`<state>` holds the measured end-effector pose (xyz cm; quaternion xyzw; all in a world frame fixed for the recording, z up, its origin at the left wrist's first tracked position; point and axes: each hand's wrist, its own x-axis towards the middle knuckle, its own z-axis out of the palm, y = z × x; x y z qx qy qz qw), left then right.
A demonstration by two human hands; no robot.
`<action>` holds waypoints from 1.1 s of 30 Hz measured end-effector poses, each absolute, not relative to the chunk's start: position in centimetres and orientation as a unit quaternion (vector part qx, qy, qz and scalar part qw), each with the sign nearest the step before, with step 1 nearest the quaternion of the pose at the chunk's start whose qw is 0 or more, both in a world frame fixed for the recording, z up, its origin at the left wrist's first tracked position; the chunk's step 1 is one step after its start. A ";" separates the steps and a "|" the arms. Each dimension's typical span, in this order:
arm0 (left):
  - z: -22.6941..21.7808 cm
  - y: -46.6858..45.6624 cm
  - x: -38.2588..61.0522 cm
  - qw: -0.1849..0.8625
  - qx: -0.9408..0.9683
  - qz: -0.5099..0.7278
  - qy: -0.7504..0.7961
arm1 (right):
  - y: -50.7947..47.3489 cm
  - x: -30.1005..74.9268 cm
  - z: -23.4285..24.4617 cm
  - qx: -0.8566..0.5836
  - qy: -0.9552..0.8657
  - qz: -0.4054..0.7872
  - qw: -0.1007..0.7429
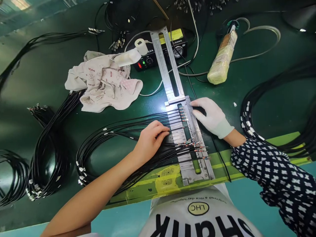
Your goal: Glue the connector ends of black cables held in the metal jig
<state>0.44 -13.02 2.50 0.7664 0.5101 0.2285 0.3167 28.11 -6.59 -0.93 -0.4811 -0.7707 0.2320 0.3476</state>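
At 10 o'clock, we read "BEAR" several times in small red letters on a crumpled pale pink cotton cloth [103, 82], among little printed bears. At 12 o'clock, a black rectangular bench controller [158, 54] shows "82A" on its front, and a yellow rectangular label [172, 34] on its top reads "DONG", with the words before it hidden. At 6 o'clock, we see a white printed top [197, 217] upside down: large black "Shark", "LHC" in a yellow oval, and small "enjoyed a nice day together".

Metal jig [184, 141] between cable coils [46, 158] on both sides, a cloth [103, 82] and apparently a controller [148, 57] behind
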 end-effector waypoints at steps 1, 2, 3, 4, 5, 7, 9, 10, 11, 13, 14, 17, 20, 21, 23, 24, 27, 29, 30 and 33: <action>2.1 -12.7 0.4 0.289 0.781 0.232 0.502 | -6.6 28.1 -0.9 -0.481 -0.771 0.233 0.348; 1.8 -12.3 0.3 0.271 0.796 0.231 0.490 | -6.5 28.1 -0.9 -0.480 -0.771 0.234 0.348; 1.6 -12.1 0.2 0.259 0.810 0.227 0.475 | -6.5 28.1 -0.9 -0.480 -0.770 0.236 0.348; 1.4 -11.8 0.0 0.252 0.821 0.222 0.461 | -6.5 28.1 -0.8 -0.480 -0.769 0.237 0.349; 1.3 -11.7 -0.2 0.247 0.831 0.219 0.447 | -6.5 28.1 -0.8 -0.480 -0.768 0.239 0.350; 1.1 -11.5 -0.5 0.236 0.846 0.219 0.426 | -6.4 28.1 -0.8 -0.481 -0.766 0.243 0.351; 0.9 -11.5 -0.7 0.223 0.851 0.228 0.418 | -6.3 28.0 -0.7 -0.482 -0.764 0.248 0.349; 0.7 -11.4 -0.8 0.219 0.853 0.229 0.415 | -6.3 28.0 -0.7 -0.482 -0.765 0.251 0.347; 0.6 -11.4 -0.8 0.215 0.857 0.227 0.410 | -6.2 28.0 -0.7 -0.482 -0.765 0.253 0.344; 0.3 -11.2 -0.9 0.208 0.872 0.210 0.391 | -6.2 28.0 -0.6 -0.483 -0.766 0.255 0.340; 0.2 -11.0 -1.0 0.202 0.881 0.199 0.379 | -6.2 28.0 -0.6 -0.484 -0.765 0.256 0.339; 0.1 -10.6 -1.1 0.178 0.897 0.188 0.359 | -6.1 28.0 -0.6 -0.486 -0.763 0.258 0.338; 0.3 -10.4 -1.1 0.164 0.900 0.189 0.356 | -6.0 28.0 -0.6 -0.487 -0.762 0.259 0.339; 0.4 -10.4 -1.0 0.160 0.901 0.189 0.355 | -6.0 28.0 -0.6 -0.487 -0.761 0.260 0.340; 0.6 -10.5 -0.9 0.140 0.907 0.187 0.350 | -6.0 28.1 -0.6 -0.486 -0.762 0.262 0.340; 0.7 -10.6 -0.9 0.121 0.912 0.184 0.346 | -6.0 28.1 -0.6 -0.484 -0.762 0.263 0.341; 0.8 -10.8 -0.6 0.066 0.928 0.169 0.326 | -6.0 28.0 -0.4 -0.482 -0.761 0.267 0.342; 0.7 -10.8 -0.5 0.064 0.931 0.164 0.320 | -6.0 28.0 -0.3 -0.482 -0.761 0.269 0.342; 0.7 -10.7 -0.4 0.070 0.930 0.164 0.321 | -6.0 28.0 -0.3 -0.482 -0.760 0.270 0.342; 0.5 -10.4 -0.3 0.095 0.924 0.168 0.329 | -6.0 28.0 -0.3 -0.483 -0.760 0.271 0.341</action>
